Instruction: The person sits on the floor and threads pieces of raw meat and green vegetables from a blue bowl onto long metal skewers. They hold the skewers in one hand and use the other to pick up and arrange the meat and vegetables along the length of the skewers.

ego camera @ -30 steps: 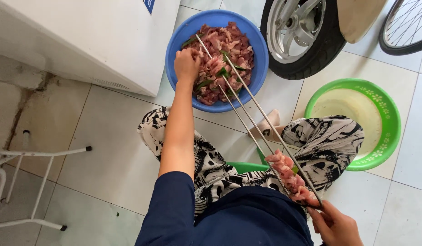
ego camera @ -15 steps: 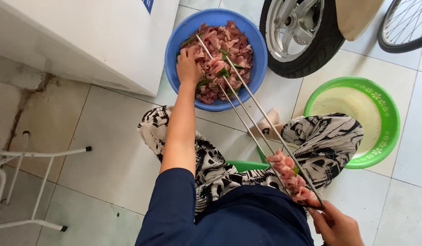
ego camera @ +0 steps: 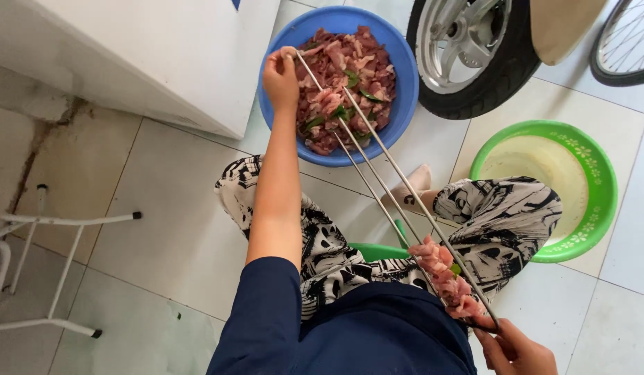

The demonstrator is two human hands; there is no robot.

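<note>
The person sits over a tiled floor [ego camera: 176, 208], threading meat onto long metal skewers [ego camera: 377, 173]. The right hand [ego camera: 516, 351] grips the skewers at their handle end, fingers wrapped shut around them, with a run of meat pieces [ego camera: 443, 278] already packed on just above that grip. The skewer tips reach out over the blue basin [ego camera: 398, 76], which is heaped with raw sliced meat [ego camera: 336, 90] and a few green leaves. The left hand [ego camera: 280, 76] is at the basin's near rim by the skewer tips, fingers pinched narrow; it seems to hold a scrap of meat, though the view is too small to be sure. The step in hand looks like loading another piece: that calls for meeting the tips squarely, then sliding the piece down. A green basin [ego camera: 600, 208] stands apart to the right.
</note>
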